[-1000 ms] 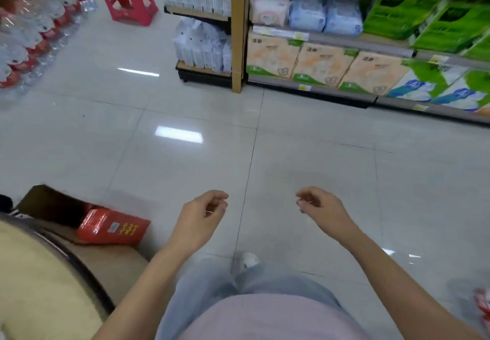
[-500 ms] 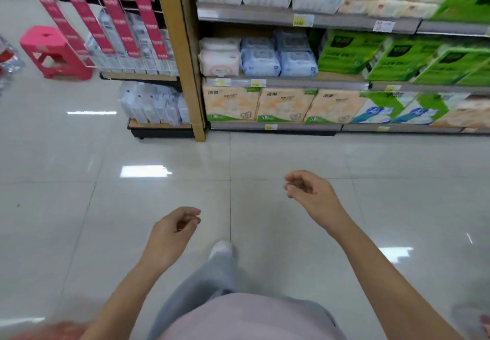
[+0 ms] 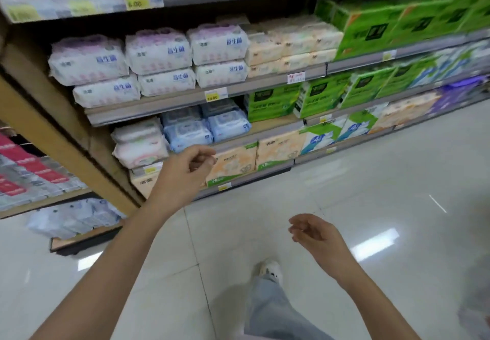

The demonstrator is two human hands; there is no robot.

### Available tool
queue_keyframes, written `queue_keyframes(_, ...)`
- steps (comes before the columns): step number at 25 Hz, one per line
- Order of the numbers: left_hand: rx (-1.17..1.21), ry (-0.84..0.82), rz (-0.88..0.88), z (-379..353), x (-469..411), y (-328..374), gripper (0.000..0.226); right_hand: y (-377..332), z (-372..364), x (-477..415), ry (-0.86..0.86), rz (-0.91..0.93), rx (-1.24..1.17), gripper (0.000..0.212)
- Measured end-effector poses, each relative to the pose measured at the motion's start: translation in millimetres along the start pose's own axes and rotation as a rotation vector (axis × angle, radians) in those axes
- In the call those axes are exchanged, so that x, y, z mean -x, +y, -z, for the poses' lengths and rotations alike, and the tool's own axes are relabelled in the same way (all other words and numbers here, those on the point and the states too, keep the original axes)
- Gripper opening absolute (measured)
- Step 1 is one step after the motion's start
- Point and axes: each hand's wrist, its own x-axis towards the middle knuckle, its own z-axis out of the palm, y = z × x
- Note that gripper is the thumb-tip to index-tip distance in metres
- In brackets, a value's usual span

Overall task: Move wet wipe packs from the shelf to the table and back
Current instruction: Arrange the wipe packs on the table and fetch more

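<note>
Blue wet wipe packs (image 3: 204,127) lie in a low row of the shelf (image 3: 169,103), with white-and-pink wipe packs (image 3: 139,143) stacked to their left. My left hand (image 3: 185,169) is raised in front of that row, just below the blue packs, fingers loosely curled and holding nothing. Lower and to the right, my right hand (image 3: 315,233) hangs over the floor, also loosely curled and holding nothing. Neither hand touches a pack.
White packs with pink print (image 3: 159,55) fill the row above. Green tissue boxes (image 3: 371,23) and orange tissue packs (image 3: 238,161) sit to the right and below. A wooden post (image 3: 53,138) bounds the shelf on the left. My foot (image 3: 270,270) steps on glossy tile.
I have walked up to the shelf, which now fills the upper view. My left hand rose toward the low row of wipe packs; my right hand dropped lower.
</note>
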Motion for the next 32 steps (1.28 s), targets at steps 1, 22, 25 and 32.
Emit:
queue_keyframes(1, 0.015, -0.006, -0.007, -13, -21, 9, 0.014, -8, 13, -20, 0.003, 0.012, 0.002, 0.021)
queue_keyframes(22, 0.319, 0.169, -0.284, -69, -362, 152, 0.021, -267, 163, -374, 0.097, 0.542, 0.048, 0.032)
queue_keyframes(25, 0.292, 0.213, -0.342, -58, -422, 178, 0.03, -321, 172, -416, 0.176, 0.665, 0.017, 0.028)
queue_keyframes(32, -0.015, 0.25, -0.302, -88, -516, 224, 0.048, -395, 171, -487, 0.274, 0.783, 0.087, 0.041)
